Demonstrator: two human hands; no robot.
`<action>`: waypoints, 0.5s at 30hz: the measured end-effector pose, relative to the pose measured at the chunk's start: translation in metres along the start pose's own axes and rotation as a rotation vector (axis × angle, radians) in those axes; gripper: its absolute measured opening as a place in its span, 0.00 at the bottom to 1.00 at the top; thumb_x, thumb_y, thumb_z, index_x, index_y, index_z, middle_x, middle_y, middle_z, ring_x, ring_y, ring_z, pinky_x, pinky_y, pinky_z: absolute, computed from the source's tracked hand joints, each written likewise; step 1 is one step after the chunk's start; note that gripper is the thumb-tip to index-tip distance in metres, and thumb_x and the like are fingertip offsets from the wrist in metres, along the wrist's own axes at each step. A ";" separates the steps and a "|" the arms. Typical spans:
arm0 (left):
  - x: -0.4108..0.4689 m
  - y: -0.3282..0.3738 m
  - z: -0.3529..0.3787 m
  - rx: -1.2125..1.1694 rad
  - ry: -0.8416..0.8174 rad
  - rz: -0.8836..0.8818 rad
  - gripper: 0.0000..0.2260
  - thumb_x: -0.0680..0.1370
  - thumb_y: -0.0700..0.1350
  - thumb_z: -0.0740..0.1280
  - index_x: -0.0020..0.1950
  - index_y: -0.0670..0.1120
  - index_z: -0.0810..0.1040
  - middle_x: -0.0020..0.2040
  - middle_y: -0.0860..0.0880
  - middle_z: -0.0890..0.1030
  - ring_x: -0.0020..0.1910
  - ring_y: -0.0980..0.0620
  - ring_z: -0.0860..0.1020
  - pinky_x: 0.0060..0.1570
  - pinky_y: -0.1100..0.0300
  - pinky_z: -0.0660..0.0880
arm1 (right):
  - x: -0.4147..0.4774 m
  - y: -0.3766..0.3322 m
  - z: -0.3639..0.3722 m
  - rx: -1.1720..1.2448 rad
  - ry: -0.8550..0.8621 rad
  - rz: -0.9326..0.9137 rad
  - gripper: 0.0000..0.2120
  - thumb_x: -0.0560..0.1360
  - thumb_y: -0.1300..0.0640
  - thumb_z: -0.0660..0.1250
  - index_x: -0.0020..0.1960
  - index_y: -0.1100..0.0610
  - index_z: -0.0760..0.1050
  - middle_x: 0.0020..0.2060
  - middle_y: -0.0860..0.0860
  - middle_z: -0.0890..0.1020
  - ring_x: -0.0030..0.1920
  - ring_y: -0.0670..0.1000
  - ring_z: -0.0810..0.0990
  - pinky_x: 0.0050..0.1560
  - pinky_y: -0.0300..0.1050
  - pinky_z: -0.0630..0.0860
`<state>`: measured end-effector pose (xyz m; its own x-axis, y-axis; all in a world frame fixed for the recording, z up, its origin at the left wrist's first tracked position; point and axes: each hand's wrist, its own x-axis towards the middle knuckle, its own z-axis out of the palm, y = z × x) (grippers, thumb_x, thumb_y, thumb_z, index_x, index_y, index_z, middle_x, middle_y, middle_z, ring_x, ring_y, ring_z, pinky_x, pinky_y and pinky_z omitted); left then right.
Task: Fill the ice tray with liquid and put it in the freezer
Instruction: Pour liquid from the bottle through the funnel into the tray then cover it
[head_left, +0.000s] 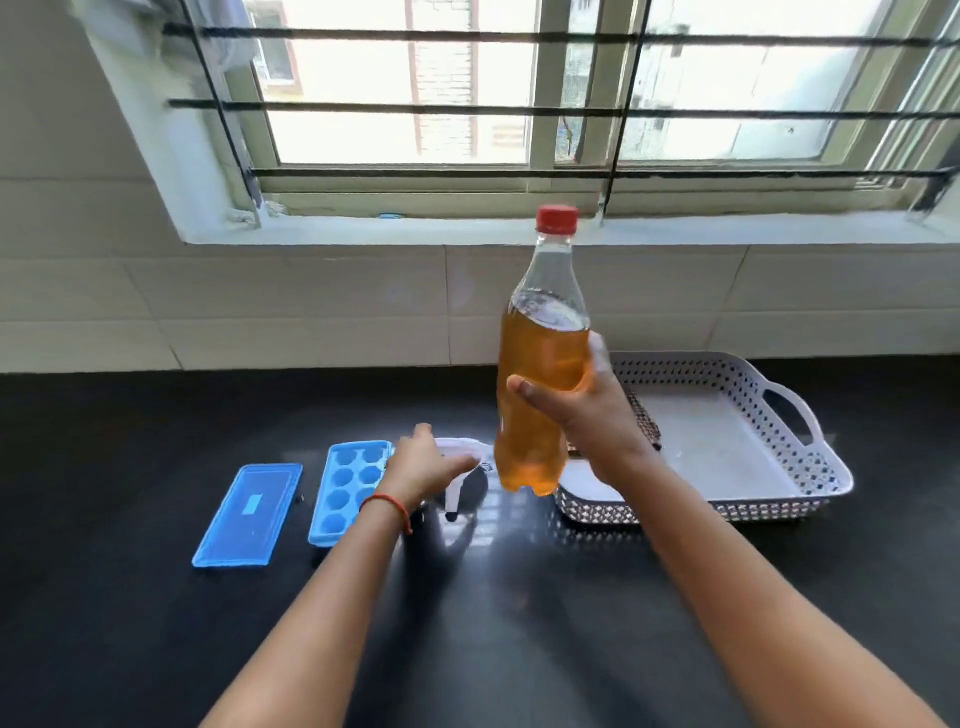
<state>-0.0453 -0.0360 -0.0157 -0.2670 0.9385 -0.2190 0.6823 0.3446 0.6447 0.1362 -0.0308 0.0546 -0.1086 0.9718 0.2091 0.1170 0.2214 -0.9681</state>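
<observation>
Bottle (543, 364), red-capped and part full of orange liquid, is upright above the black counter (130, 467), gripped around its middle by the right hand (587, 410). Left hand (423, 465) rests on a white funnel (462, 467); its grip is unclear. Beside it lies the blue tray (345, 491), empty, lid (249, 514) off at its left. White basket (753, 447) sits right.

The black surface (156, 623) is looking glossy and smooth; the bottle (540, 374) is looking like clear plastic, the basket (810, 452) like perforated white plastic.

Black counter (130, 623): tray (340, 499), lid (248, 514), basket (810, 457)
</observation>
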 end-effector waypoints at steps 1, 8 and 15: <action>-0.001 -0.004 -0.003 -0.004 -0.014 0.028 0.36 0.72 0.55 0.70 0.73 0.41 0.61 0.70 0.39 0.67 0.67 0.42 0.70 0.60 0.56 0.69 | -0.005 0.006 0.008 -0.014 0.001 0.020 0.41 0.56 0.42 0.78 0.63 0.50 0.65 0.57 0.55 0.78 0.55 0.53 0.80 0.55 0.57 0.79; -0.001 -0.009 -0.046 -0.533 0.050 0.281 0.21 0.76 0.52 0.68 0.65 0.44 0.72 0.60 0.44 0.77 0.60 0.47 0.76 0.60 0.54 0.72 | -0.041 0.022 0.038 -0.092 0.003 0.126 0.38 0.59 0.51 0.80 0.62 0.55 0.65 0.54 0.52 0.80 0.55 0.52 0.80 0.58 0.55 0.77; -0.033 0.047 -0.088 -0.928 -0.496 0.622 0.26 0.66 0.58 0.64 0.58 0.43 0.75 0.51 0.47 0.81 0.50 0.53 0.81 0.44 0.62 0.78 | -0.062 0.022 0.058 0.038 -0.146 0.173 0.29 0.64 0.65 0.75 0.60 0.52 0.68 0.56 0.57 0.79 0.56 0.52 0.79 0.53 0.45 0.79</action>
<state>-0.0645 -0.0528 0.0865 0.3588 0.9143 0.1880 -0.1974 -0.1225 0.9726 0.0883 -0.0914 0.0126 -0.2317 0.9726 0.0200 0.1098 0.0466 -0.9929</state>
